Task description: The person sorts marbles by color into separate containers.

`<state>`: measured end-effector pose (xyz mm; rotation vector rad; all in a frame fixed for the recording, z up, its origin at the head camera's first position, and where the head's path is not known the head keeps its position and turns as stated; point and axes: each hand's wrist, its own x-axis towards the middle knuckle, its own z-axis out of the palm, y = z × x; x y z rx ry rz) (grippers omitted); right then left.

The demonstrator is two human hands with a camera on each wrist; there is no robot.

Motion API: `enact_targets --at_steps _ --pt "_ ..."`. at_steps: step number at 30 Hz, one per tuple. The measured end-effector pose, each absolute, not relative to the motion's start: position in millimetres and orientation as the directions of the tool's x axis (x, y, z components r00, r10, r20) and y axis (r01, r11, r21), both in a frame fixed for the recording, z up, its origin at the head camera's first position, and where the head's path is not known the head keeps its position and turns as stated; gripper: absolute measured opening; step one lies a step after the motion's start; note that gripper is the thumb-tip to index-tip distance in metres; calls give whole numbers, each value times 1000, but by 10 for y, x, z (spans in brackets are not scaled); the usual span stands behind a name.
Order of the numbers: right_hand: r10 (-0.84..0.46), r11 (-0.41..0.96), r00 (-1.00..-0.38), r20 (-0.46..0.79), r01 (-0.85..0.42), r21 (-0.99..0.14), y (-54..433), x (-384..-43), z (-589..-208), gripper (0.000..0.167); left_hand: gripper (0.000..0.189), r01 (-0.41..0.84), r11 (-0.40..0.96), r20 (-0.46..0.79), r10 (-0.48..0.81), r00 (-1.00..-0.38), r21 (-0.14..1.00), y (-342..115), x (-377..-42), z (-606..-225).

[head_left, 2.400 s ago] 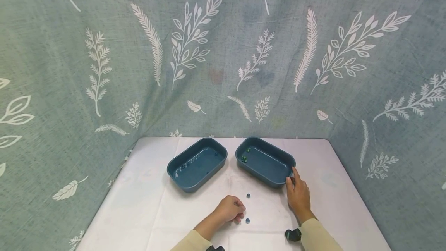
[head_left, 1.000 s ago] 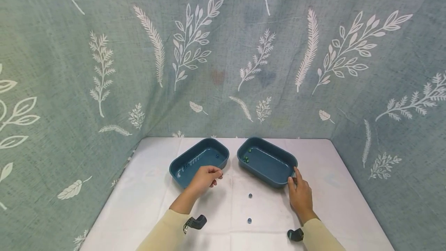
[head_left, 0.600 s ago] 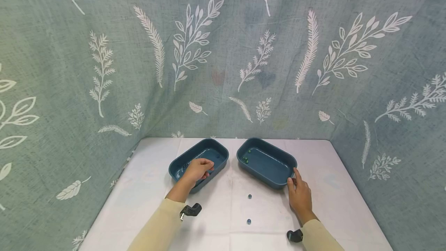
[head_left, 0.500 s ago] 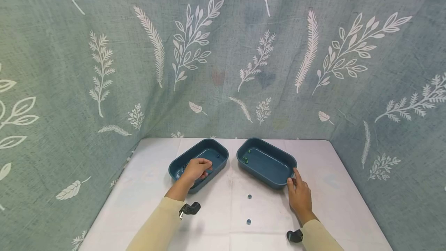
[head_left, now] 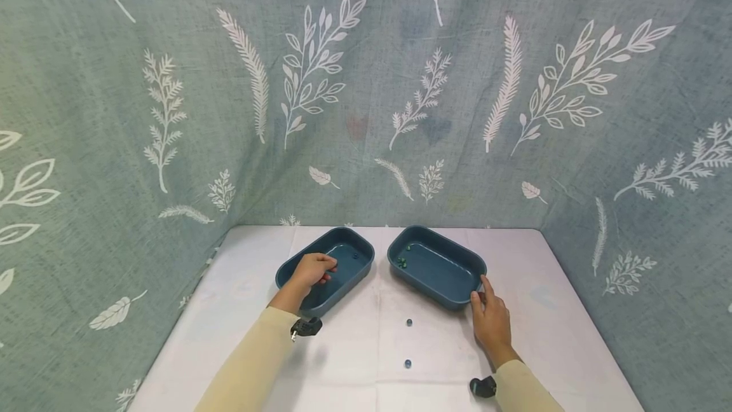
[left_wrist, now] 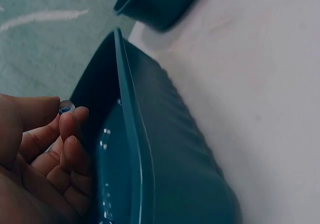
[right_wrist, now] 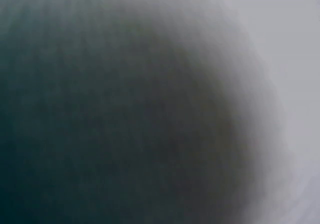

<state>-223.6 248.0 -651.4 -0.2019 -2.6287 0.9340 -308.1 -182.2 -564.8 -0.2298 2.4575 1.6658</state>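
Observation:
My left hand (head_left: 313, 270) is over the left dark teal tub (head_left: 352, 283). In the left wrist view, its thumb and fingers pinch a clear glass marble (left_wrist: 66, 107) with blue inside, above the tub's floor. My right hand (head_left: 492, 324) rests at the near right corner of the right teal tub (head_left: 434, 292), index finger and thumb touching its rim. Several green marbles (head_left: 403, 264) lie at the left end of that tub. A blue marble (head_left: 355, 255) shows inside the left tub; the hand hides part of its floor. The right wrist view is a dark blur.
Two loose marbles lie on the white tablecloth (head_left: 343, 374): a dark bluish marble (head_left: 409, 322) below the right tub and a blue marble (head_left: 408, 363) nearer the front. A leaf-patterned green curtain (head_left: 366, 177) stands behind and at both sides of the table.
From the table beside the loose marbles, my left hand has moved up and left over the left tub, still pinching its marble. My right hand has stayed at the right tub.

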Motion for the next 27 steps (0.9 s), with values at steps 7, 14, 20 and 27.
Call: enact_targets --at_steps 7,14,20,27 --pt "252 771 -930 269 25 -636 2490 -2230 -6509 57 23 -279 341 -274 -64 -960 898 -1815 -3145 -5677" --pt "247 770 -934 257 28 -638 2489 -2239 -6515 58 24 -358 333 -341 -109 -934 872 -1832 -3243 -5800" --pt "255 773 -932 258 36 -633 2480 -2237 -6523 58 21 -372 302 -356 -108 -928 878 -1873 -3332 -5894" --pt "248 773 -935 254 33 -634 2472 -2237 -6493 57 17 -400 297 -376 -134 -917 867 -1911 -3420 -5988"
